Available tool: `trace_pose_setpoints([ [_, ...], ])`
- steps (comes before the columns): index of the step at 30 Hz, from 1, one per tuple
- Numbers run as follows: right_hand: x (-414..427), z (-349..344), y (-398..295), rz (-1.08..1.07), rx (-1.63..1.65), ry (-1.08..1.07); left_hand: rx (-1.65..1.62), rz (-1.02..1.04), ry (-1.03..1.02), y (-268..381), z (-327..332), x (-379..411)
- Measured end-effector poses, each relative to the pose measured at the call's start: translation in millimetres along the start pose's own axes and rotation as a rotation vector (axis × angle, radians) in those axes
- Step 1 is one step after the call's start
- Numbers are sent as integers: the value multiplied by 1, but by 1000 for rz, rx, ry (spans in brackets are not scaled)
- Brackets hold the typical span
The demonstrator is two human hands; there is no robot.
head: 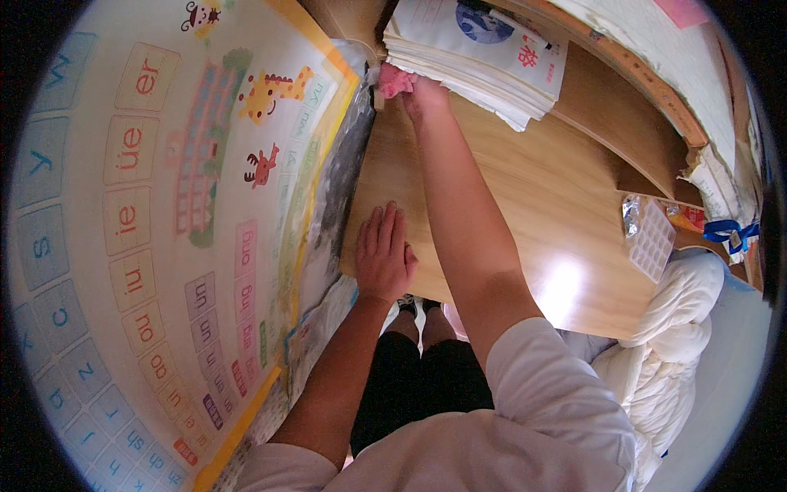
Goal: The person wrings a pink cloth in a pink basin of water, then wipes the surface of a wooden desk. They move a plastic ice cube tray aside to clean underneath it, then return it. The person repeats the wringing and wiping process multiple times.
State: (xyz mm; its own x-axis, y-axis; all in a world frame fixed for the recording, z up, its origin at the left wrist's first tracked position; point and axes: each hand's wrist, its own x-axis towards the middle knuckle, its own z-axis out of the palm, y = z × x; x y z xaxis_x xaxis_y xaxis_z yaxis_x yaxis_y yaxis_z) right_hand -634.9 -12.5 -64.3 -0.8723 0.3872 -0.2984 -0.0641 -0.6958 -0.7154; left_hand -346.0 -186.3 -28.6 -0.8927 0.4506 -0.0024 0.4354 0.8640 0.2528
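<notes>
My right hand [428, 98] reaches to the far left corner of a wooden desktop [492, 190] and grips a crumpled pink cloth [396, 80]. The cloth is pressed into the corner beside a stack of paper booklets [473, 67], and part of my fingers is hidden by the stack's edge. Flat on the desktop near its left edge rests my left hand [385, 255], palm down, fingers pointing away from me, with nothing in it.
A wall poster [209, 184] with letters and cartoon animals covers the left side. A marker [522, 31] lies on the booklets under a wooden shelf [664, 80]. On the right are a clear plastic compartment tray [652, 240] and a white quilt [664, 357].
</notes>
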Motion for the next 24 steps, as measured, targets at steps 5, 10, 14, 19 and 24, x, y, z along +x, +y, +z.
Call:
trace_pose_setpoints([
  [5, 73, -58, 5, -352, -248, 53, -80, 72, 56, 20, 15, 25],
  [10, 41, -27, 7, -217, -159, 31, -31, 39, 44, 7, 10, 13],
  [14, 50, -41, -3, -257, -239, 46, -64, 45, 13, 16, 9, 18],
  [19, 36, -29, -4, -155, -114, 26, -50, 39, 39, 10, 8, 15],
  [24, 26, -24, -2, -134, -245, 44, -16, 11, -3, 7, 7, 14],
])
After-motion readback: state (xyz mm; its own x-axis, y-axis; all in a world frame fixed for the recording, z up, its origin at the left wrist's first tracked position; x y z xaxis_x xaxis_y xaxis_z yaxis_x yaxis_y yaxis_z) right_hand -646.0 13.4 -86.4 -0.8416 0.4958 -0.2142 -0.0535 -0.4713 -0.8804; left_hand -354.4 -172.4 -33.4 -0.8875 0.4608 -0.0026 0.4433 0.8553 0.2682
